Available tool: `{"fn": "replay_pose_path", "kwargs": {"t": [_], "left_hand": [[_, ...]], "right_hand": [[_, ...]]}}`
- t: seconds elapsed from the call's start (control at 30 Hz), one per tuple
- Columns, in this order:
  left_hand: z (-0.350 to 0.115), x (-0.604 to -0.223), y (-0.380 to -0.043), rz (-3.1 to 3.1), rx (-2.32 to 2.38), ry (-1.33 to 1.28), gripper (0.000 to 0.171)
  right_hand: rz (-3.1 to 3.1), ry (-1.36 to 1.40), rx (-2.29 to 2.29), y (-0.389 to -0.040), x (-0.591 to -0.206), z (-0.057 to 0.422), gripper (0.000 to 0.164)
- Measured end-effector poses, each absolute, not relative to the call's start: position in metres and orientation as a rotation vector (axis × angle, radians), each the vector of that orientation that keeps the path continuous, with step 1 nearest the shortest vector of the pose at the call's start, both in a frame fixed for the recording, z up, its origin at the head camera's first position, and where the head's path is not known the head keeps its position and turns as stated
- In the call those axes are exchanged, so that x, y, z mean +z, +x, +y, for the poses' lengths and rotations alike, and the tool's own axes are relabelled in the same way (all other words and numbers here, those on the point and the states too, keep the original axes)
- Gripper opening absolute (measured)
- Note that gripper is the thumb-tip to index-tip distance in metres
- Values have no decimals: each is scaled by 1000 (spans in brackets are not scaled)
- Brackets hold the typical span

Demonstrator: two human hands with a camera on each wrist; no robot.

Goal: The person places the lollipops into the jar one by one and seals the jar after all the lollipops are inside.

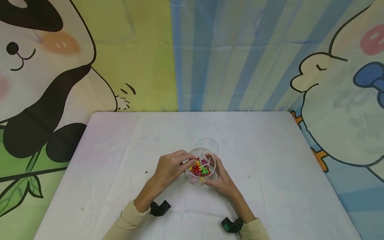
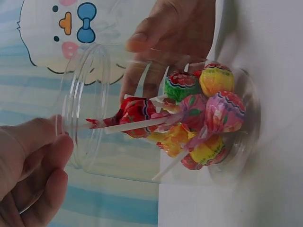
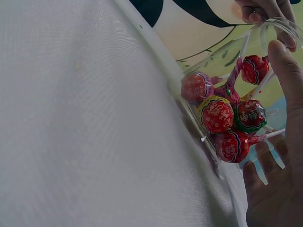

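Observation:
A clear plastic jar (image 1: 214, 166) of wrapped lollipops stands on the table before me. My right hand (image 1: 221, 178) holds it from the right side, thumb in front and fingers around the far side. At the mouth of the jar, my left hand (image 1: 173, 165) pinches the white stick of a red lollipop (image 2: 137, 116) between thumb and forefinger. In the left wrist view its wrapped head is inside the jar, above the rest. Pink, green and yellow-wrapped lollipops (image 2: 225, 111) lie in a heap at the bottom, several sticks leaning upward.
Just behind the jar, a faint clear round lid (image 1: 216, 142) lies on the white table (image 1: 270, 150). A small dark speck (image 1: 146, 172) is left of my hand. A cartoon-printed cloth (image 1: 144, 66) hangs beyond the table's far edge.

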State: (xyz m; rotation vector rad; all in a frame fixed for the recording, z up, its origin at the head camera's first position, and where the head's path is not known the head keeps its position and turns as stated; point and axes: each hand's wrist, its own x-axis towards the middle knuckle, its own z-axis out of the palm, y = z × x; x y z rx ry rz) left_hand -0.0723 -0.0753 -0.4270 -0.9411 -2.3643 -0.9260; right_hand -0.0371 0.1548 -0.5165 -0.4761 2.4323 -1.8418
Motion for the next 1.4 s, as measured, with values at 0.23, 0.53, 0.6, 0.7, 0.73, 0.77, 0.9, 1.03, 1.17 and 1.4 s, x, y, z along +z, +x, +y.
{"fn": "replay_pose_path", "kwargs": {"t": [0.23,0.53,0.6,0.7,0.73,0.77,0.9,1.03,1.17,1.4], "left_hand": [[-78,-428,-74,-2413,-913,-880,20],[-83,-429,-76,-2417,-1089,-858,19],[-87,-429,-79,-2390,-1193,-843,19],[-97,-431,-89,-2351,-1365,-783,20],[-101,-433,-95,-2348,-1401,-760,20],[-103,-437,-103,-2361,-1414,-742,21],[-105,-458,-145,-2551,-1176,-865,28],[-86,-474,-186,-2718,-754,-1311,48],[-64,-479,-210,-2748,-576,-1681,67],[-45,-493,-222,-2770,-558,-1896,65]], "right_hand": [[2416,-465,-1858,-37,-517,154,94],[2440,-460,-1837,-37,-517,155,94],[2434,-450,-1840,-37,-517,154,95],[2426,-436,-1837,-36,-517,155,95],[2424,-433,-1833,-36,-517,155,95],[2423,-436,-1834,-36,-517,155,95],[2432,-437,-1822,-37,-517,156,95],[2444,-424,-1820,-37,-518,158,95],[2422,-398,-1822,-37,-520,159,95],[2404,-410,-1834,-37,-521,159,97]]}}
